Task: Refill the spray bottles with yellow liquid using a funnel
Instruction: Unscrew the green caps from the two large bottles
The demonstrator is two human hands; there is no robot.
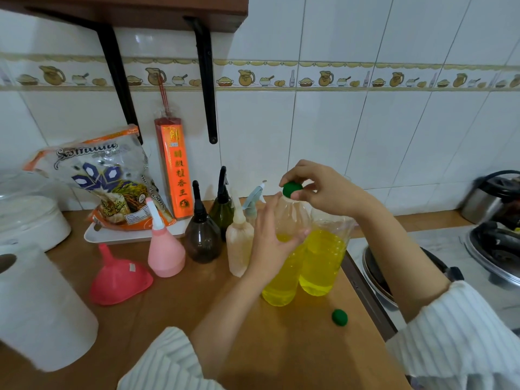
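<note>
At centre right of the frame, two hands worked the cap of a bottle of yellow liquid.

The left hand (270,237) wrapped its grip round the clear plastic bottle of yellow liquid (284,266), apparently to steady it upright on the brown wooden worktop (281,347), long axis vertical and neck pointing up. The right hand (318,187) pinched the round green cap (292,189) at that neck; whether it was going on or coming off I cannot tell. A second, uncapped bottle of yellow liquid (323,260) stood touching it on the right, its loose green cap (339,317) lying below. Left of centre, the pink plastic funnel (119,277) lay mouth down, spout up, beside the pink (164,249), dark brown (202,237), green (222,209) and pale spray bottles (239,243), seemingly awaiting filling.
</note>
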